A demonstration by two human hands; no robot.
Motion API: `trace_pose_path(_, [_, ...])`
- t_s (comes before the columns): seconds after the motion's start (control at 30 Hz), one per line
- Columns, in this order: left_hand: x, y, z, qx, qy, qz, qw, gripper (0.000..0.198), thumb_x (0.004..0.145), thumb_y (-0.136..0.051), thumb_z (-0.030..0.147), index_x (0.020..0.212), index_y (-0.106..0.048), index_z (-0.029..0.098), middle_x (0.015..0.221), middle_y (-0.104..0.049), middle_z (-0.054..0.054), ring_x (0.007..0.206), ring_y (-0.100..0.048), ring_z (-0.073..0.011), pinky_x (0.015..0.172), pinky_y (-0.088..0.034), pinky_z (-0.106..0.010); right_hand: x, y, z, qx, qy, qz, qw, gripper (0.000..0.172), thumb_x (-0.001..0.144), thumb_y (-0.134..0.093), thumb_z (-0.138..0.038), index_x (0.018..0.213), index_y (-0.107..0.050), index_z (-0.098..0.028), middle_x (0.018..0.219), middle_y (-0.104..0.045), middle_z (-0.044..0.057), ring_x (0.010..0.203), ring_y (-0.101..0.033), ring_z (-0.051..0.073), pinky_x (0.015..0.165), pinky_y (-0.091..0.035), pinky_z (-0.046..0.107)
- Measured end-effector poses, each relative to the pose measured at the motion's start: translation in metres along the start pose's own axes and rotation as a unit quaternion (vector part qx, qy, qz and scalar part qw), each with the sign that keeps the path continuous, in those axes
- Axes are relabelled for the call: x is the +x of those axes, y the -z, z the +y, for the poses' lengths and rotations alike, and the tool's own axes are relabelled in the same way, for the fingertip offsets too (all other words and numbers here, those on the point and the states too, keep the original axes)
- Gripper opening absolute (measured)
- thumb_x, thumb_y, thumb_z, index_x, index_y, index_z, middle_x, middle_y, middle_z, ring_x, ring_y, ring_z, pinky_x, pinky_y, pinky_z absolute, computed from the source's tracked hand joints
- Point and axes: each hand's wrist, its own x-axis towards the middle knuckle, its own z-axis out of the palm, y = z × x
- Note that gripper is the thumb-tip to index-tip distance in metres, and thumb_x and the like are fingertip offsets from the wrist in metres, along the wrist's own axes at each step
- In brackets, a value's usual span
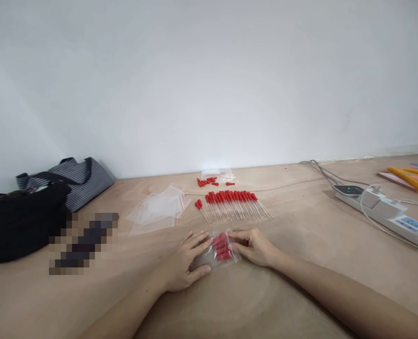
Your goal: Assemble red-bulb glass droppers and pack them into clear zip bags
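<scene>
A clear zip bag (205, 258) lies flat on the table in front of me, with several red rubber bulbs (223, 247) side by side inside it. Across the bag's left part rests my left hand (184, 261), its fingers stretched out and thumb apart. My right hand (256, 247) has its fingers and thumb closed at the bag's right edge, by the zip strip. Just beyond the hands is a row of droppers (232, 200) with red bulbs and thin clear tubes. Two more droppers (199, 204) sit slightly apart at the row's left end.
Flat empty zip bags (159, 207) are spread left of the droppers. Loose red bulbs (209, 181) lie near the wall beside another clear bag (216, 173). A striped bag (95, 181), black bag (28, 226) and blurred dark object (88, 242) stand left; a power strip (403, 223) lies right.
</scene>
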Motion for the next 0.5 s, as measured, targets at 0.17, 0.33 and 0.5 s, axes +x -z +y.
trace_pose_path(0.17, [0.001, 0.0, 0.0, 0.007, 0.008, -0.01, 1.0, 0.058, 0.083, -0.044, 0.044, 0.133, -0.028, 0.022, 0.139, -0.029, -0.01, 0.128, -0.024, -0.027, 0.103, -0.019, -0.053, 0.002, -0.003, 0.005, 0.015, -0.05, -0.007, 0.999, 0.024, 0.075, -0.056, -0.031, 0.093, -0.066, -0.021, 0.063, -0.054, -0.001, 0.053, -0.043, 0.008, 0.05, -0.035, 0.019])
trace_pose_path(0.33, [0.002, 0.004, 0.004, 0.023, 0.003, -0.027, 0.999, 0.057, 0.084, -0.041, 0.045, 0.135, -0.023, 0.025, 0.141, -0.026, -0.009, 0.129, -0.022, -0.0259, 0.103, -0.017, -0.054, 0.007, -0.005, 0.01, 0.048, -0.079, -0.016, 0.996, 0.02, 0.075, -0.054, -0.031, 0.08, -0.068, -0.018, 0.056, -0.051, -0.003, 0.049, -0.04, 0.007, 0.048, -0.031, 0.018])
trace_pose_path(0.5, [0.001, 0.006, 0.004, 0.042, 0.002, -0.05, 0.998, 0.054, 0.086, -0.036, 0.045, 0.135, -0.018, 0.031, 0.143, -0.019, -0.007, 0.13, -0.017, -0.0253, 0.103, -0.016, -0.054, 0.011, -0.009, 0.0, -0.031, -0.149, 0.005, 0.988, 0.026, 0.077, -0.048, -0.031, 0.061, -0.063, -0.016, 0.051, -0.051, -0.003, 0.048, -0.041, 0.006, 0.047, -0.027, 0.017])
